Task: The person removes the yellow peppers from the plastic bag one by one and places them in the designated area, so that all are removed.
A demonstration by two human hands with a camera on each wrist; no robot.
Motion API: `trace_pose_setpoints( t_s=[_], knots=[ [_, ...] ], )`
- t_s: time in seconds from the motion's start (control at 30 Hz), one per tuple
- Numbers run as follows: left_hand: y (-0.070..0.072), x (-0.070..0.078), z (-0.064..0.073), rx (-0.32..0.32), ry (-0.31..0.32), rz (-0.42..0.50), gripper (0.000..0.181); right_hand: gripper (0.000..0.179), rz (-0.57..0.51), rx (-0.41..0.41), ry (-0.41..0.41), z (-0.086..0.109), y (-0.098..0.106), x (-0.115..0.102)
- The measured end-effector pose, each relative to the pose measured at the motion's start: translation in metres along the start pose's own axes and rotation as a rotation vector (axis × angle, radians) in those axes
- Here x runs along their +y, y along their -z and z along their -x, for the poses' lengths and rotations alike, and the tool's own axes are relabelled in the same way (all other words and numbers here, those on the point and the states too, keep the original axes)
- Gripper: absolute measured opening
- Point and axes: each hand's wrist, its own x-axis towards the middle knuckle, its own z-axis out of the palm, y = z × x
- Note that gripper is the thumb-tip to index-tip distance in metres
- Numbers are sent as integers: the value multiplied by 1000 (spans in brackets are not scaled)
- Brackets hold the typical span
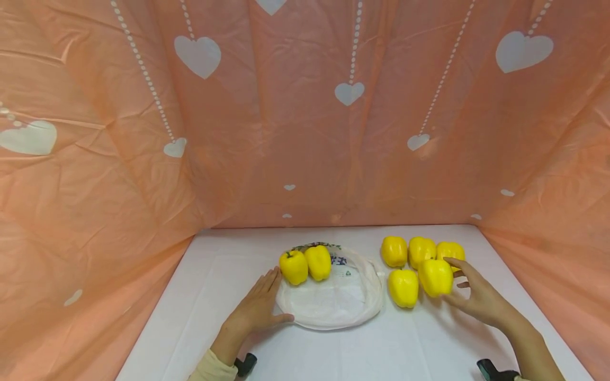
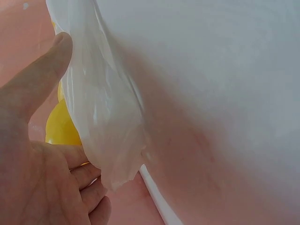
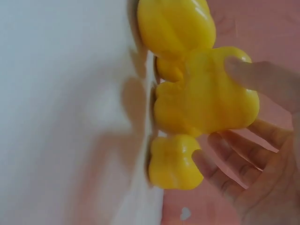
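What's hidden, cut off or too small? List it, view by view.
Head: the rear right pepper, partly hidden behind the held pepper and right hand.
Head: the print on the bag, too small to read.
Left wrist: a yellow pepper, mostly hidden by the bag and left hand.
Right wrist: the topmost pepper, cut off by the upper edge.

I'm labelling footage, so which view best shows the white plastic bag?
Head view: the white plastic bag shows nearly whole, blue print included. The left wrist shows only a crumpled part; right wrist, none.
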Motion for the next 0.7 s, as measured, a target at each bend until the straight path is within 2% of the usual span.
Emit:
trace_pose_setpoints(
  t_s=[0.33, 0.7],
  knots=[
    [-2, -1, -1, -3, 0, -1, 116, 88, -40, -39, -34, 4, -11, 11],
    [-1, -1, -1, -6, 1, -4, 116, 88, -77, -82, -96, 5, -14, 12]
  ],
)
